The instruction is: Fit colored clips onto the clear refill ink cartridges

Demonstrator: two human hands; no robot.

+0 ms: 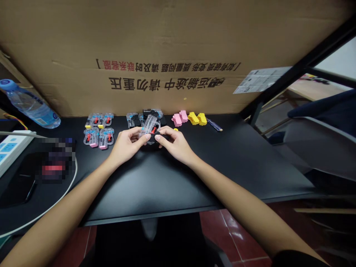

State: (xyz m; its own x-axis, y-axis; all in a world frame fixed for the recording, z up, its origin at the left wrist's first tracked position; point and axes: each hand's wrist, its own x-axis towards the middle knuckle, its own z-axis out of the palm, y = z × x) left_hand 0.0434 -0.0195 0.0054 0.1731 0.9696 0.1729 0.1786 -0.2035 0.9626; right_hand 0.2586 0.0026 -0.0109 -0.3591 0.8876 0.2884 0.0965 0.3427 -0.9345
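Both hands meet above the dark table. My left hand (125,144) pinches a clear plastic piece (149,125) with a red part inside and a little blue on it. My right hand (175,144) closes its thumb and fingers on the black lower part of the same piece; the fingers hide some of it. Just behind lie several clear and black plastic pieces (132,119), partly covered by the held one. To the right of them sit pink plastic pieces (176,119) and yellow plastic pieces (202,119). Several clear pieces with red insides (106,138), tipped pink or yellow, lie left of my hands.
A large cardboard sheet (167,40) stands along the table's (178,185) back edge. At left are a water bottle (33,105), a power strip (15,148), a dark phone (19,181) and a white cable (72,178). A slim pen-like item (214,125) lies right of the yellow pieces. A chair (319,144) stands at right.
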